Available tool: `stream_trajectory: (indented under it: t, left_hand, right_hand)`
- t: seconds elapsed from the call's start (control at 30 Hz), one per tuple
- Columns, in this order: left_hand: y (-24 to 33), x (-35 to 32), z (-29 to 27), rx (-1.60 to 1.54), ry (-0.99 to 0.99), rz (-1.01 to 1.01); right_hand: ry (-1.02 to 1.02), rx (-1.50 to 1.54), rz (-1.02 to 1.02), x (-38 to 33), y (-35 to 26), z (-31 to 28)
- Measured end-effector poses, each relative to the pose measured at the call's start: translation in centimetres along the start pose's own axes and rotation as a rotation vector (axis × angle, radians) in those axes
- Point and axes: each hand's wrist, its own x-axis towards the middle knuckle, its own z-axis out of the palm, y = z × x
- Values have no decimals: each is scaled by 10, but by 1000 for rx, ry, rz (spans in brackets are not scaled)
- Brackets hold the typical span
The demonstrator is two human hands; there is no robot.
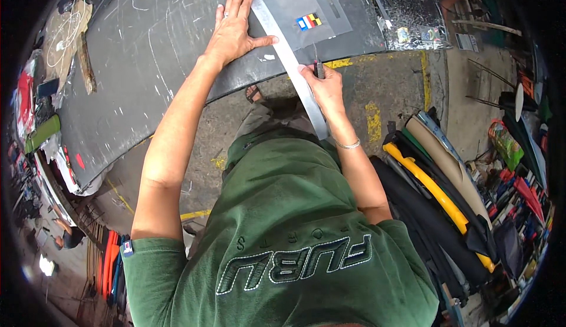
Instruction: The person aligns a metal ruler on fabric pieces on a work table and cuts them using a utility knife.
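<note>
As L grip (232, 37) touches straightedge (285, 53), R grip (326, 89) holds dk. tool (319, 69).

Under the left hand (233, 35), the tabletop (135, 85) looks dark and mostly matt, with many pale scratches on its smooth covering. The long ruler (282, 45), between the two hands, appears to be of metal, smooth and with a soft silver shine. Just ahead of the right hand (324, 88), the grey sheet (306, 3) is smooth and matt; whether it is plastic or coated cloth, I cannot tell. Farther right of this hand, a yellow roll (424, 179) has a glossy, plastic-like skin. Below the hands, the concrete-like floor (351, 94) is rough and stained.
</note>
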Motion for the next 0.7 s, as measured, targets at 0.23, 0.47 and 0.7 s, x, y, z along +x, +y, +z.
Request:
stream_trajectory:
  t: [0.23, 0.47, 0.7]
  left_hand:
    - [-2, -1, -1, 9, 33, 17]
    - [-1, -1, 0, 4, 36, 22]
    - [1, -3, -1, -20, 61, 19]
  right_hand:
    - [28, -48, -40, 6, 14, 4]
    - [25, -12, -53, 6, 15, 3]
    - [-13, -60, -12, 4, 6, 0]
